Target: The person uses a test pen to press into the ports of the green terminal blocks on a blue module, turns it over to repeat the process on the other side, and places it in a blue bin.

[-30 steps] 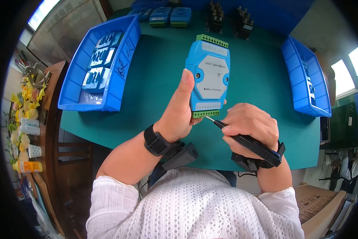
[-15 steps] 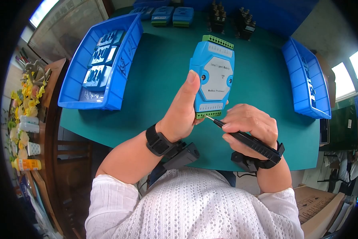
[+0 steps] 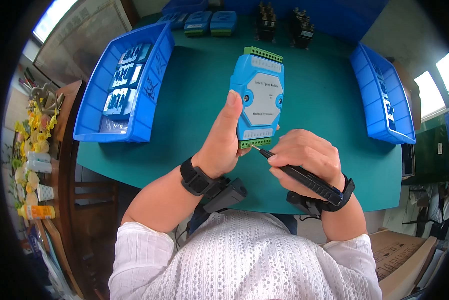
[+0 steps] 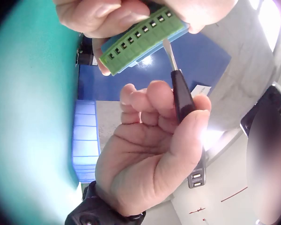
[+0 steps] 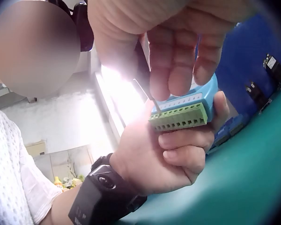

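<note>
In the head view my left hand (image 3: 221,137) grips a blue electronic module (image 3: 259,95) with a grey label, its thumb along the left edge. Green screw terminal blocks run along the module's top and bottom ends. My right hand (image 3: 308,159) pinches a black-handled screwdriver (image 3: 312,182), slanting up to the left. Its metal tip is at the lower green terminal block (image 3: 255,143), near the left part of the row. The left wrist view shows the screwdriver shaft (image 4: 169,55) meeting the upper edge of that block's screw side. The fingers of the left hand (image 5: 187,152) curl behind the module.
A blue bin (image 3: 149,107) holding several modules stands at the left of the green table (image 3: 199,90); another blue bin (image 3: 384,107) stands at the right. More blue modules (image 3: 223,22) and black components (image 3: 267,22) with metal posts sit along the far edge.
The module and both hands shifted slightly right, then back left in the head view. The screwdriver tip stays at the lower terminal block and now sits a little further left along it.
</note>
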A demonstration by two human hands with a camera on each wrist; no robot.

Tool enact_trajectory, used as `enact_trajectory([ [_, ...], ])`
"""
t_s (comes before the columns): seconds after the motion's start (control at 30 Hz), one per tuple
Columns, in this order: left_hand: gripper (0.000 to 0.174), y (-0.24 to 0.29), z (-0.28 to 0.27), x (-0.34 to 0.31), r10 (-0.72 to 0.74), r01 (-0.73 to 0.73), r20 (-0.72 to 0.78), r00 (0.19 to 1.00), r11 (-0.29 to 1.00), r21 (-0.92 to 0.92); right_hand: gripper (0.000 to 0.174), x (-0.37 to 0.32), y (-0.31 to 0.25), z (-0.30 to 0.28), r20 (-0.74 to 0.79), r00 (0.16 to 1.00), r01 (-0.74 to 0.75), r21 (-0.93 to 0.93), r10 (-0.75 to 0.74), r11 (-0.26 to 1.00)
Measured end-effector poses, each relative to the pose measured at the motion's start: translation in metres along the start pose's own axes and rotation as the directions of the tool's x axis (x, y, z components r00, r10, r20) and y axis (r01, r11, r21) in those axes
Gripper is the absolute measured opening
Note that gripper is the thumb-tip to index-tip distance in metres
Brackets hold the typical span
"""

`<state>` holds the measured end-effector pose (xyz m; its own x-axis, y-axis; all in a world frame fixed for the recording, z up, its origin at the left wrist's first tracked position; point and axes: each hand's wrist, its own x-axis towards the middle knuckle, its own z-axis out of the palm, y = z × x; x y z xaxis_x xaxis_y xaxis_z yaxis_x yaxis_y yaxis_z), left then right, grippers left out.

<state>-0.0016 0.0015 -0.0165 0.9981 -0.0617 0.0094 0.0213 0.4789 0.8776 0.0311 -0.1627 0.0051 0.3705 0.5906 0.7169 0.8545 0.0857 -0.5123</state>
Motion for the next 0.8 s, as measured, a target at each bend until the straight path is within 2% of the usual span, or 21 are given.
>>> enact_trajectory([
  [0.07,0.073,0.000,0.004,0.000,-0.005,0.004,-0.045,0.999,1.000,-0.019,0.026,0.001,-0.001,-0.002,0.010,1.000,-0.002,0.010,0.002,1.000],
  [0.17,0.072,0.002,-0.002,-0.001,-0.031,0.031,0.016,0.999,0.999,-0.021,0.027,0.002,-0.003,-0.005,-0.067,0.997,0.029,0.050,-0.026,0.998],
  [0.3,0.072,-0.002,-0.002,0.001,0.001,-0.002,-0.020,1.000,0.999,-0.043,0.027,0.003,-0.003,-0.002,-0.056,0.998,0.044,0.067,-0.041,0.997],
  [0.67,0.068,0.000,-0.006,0.000,0.014,-0.011,0.071,0.997,0.999,-0.038,0.028,-0.001,0.002,0.003,-0.017,1.000,0.015,0.067,-0.014,0.998],
  [0.8,0.068,-0.001,-0.002,0.000,0.028,-0.027,0.030,0.999,0.999,-0.029,0.028,0.000,0.001,0.003,-0.006,1.000,0.012,0.051,-0.012,0.999],
])
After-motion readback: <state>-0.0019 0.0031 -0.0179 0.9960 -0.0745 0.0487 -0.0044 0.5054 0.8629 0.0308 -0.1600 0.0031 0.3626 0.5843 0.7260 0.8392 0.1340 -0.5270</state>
